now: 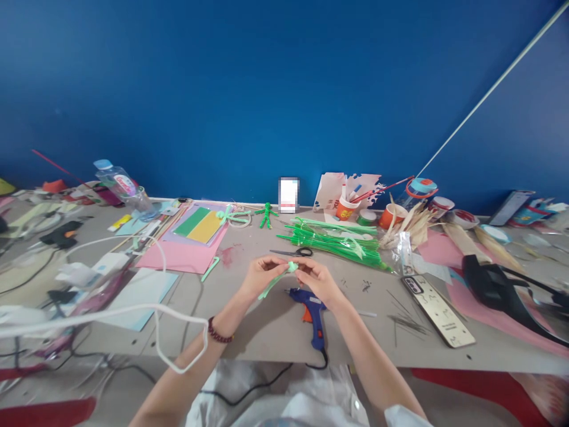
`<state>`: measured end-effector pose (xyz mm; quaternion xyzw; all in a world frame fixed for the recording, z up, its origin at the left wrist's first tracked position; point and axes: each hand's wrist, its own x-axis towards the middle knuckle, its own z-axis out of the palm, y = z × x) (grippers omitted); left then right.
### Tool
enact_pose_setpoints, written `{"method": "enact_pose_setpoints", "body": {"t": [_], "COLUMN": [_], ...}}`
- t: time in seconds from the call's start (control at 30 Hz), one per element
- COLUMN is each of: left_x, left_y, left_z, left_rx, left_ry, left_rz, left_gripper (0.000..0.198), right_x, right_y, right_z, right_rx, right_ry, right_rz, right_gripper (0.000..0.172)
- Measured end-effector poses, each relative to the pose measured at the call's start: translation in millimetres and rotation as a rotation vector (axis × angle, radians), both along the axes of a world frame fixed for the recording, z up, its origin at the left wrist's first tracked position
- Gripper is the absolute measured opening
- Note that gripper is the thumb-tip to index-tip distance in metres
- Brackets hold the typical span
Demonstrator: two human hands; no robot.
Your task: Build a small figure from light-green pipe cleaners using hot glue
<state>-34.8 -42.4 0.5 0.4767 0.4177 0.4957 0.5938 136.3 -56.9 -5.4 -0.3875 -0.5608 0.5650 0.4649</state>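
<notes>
Pale green pipe cleaners (292,267), twisted into a small knot with ends trailing down to the left, are held above the table between both hands. My left hand (263,275) pinches them from the left, a beaded bracelet on its wrist. From the right, the fingers of my right hand (318,279) close on the knot. Just below the hands lies a blue glue gun (316,317) with an orange trigger. Black-handled scissors (303,252) rest behind the hands. Farther back, a green pipe-cleaner figure (266,216) stands near the wall.
A bundle of green pipe cleaners (338,242) lies behind and to the right. A phone (438,311) and thin dark wires (406,323) are at the right. Pink paper (178,255), a plastic bottle (122,185) and a white cable (178,308) occupy the left.
</notes>
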Motion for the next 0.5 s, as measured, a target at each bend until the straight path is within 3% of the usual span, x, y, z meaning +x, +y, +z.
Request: {"method": "enact_pose_setpoints", "body": {"t": [0.5], "left_x": [-0.8], "left_y": [-0.8], "left_z": [-1.3], "left_rx": [0.062], "left_ry": [-0.010], "left_rz": [-0.012], "left_gripper": [0.020], "right_x": [-5.7], "right_y": [-2.8], "right_z": [-3.3], "right_rx": [0.123], "right_ry": [-0.099], "right_rz": [-0.064], "right_gripper": [0.027]}}
